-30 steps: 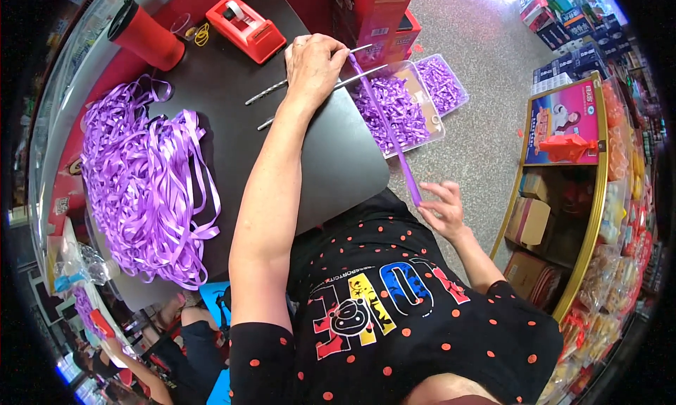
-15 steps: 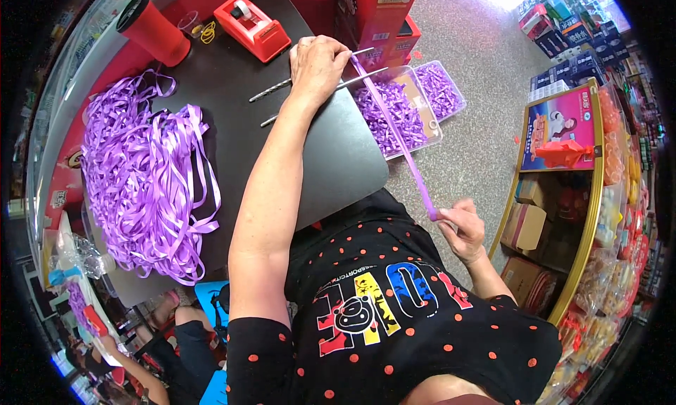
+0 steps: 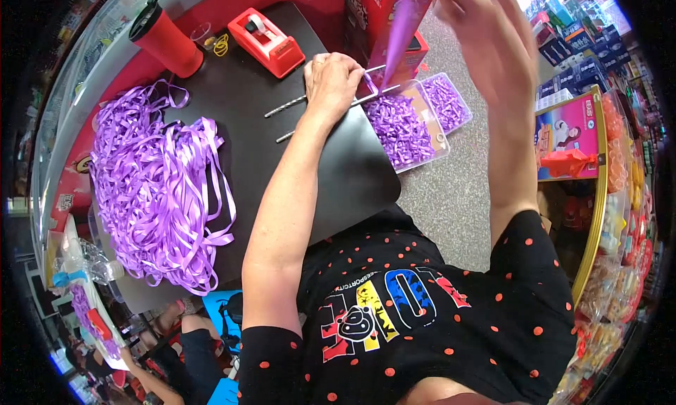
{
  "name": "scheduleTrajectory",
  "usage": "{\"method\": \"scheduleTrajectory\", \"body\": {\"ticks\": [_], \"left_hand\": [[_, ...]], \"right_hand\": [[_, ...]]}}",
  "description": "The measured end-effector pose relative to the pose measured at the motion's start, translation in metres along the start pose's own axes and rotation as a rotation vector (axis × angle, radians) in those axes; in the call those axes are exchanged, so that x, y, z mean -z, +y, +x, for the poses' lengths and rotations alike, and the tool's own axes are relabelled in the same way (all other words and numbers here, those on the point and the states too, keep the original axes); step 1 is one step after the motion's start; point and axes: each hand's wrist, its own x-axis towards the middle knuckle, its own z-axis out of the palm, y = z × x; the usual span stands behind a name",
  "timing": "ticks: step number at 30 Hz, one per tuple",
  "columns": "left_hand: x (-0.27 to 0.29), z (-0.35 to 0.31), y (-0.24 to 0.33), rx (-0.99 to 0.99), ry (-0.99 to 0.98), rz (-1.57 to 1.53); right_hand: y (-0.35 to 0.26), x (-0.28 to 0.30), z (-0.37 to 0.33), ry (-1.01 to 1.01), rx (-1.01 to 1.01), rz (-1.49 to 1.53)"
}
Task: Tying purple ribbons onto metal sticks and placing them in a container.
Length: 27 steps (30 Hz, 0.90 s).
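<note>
On the table's right side, my left hand (image 3: 332,82) is closed over two thin metal rods, one with a twisted surface (image 3: 286,106) and another (image 3: 287,135) nearer me. Their tips stick out past the table edge. A purple ribbon (image 3: 400,39) is looped around the rods beside my left fingertips and stretches up to my right hand (image 3: 486,35). That hand is raised at the top right, smeared by motion, with the ribbon at its fingers. Below the tips, a clear plastic box (image 3: 442,150) holds many short purple ribbon pieces (image 3: 401,127).
A large heap of purple ribbon (image 3: 158,194) covers the left of the black table (image 3: 338,187). Behind are a red tape dispenser (image 3: 271,44), a red tumbler (image 3: 169,42) and yellow rubber bands (image 3: 221,46). Another box of pieces (image 3: 447,102) sits beyond. Someone's arm (image 3: 151,382) shows lower left.
My right hand has swung up and away from near my body to the top right, carrying the ribbon's end. My left hand stays on the rods; the whole view has shifted slightly.
</note>
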Motion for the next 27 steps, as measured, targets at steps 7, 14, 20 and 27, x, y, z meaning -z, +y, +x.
{"method": "scheduleTrajectory", "body": {"ticks": [7, 14, 20, 27], "left_hand": [[0.003, -0.001, 0.003, -0.005, -0.046, -0.014], [0.004, -0.005, 0.001, 0.061, -0.051, -0.033], [0.007, 0.001, 0.012, 0.096, -0.039, -0.062], [-0.001, 0.0, 0.008, 0.029, 0.02, -0.078]], "right_hand": [[0.151, 0.001, 0.09, -0.052, -0.469, 0.356], [0.265, -0.001, 0.058, 0.012, -0.732, 0.492], [0.331, 0.002, 0.002, 0.041, -0.802, 0.557], [0.347, -0.018, -0.117, -0.059, -0.787, 0.451]]}}
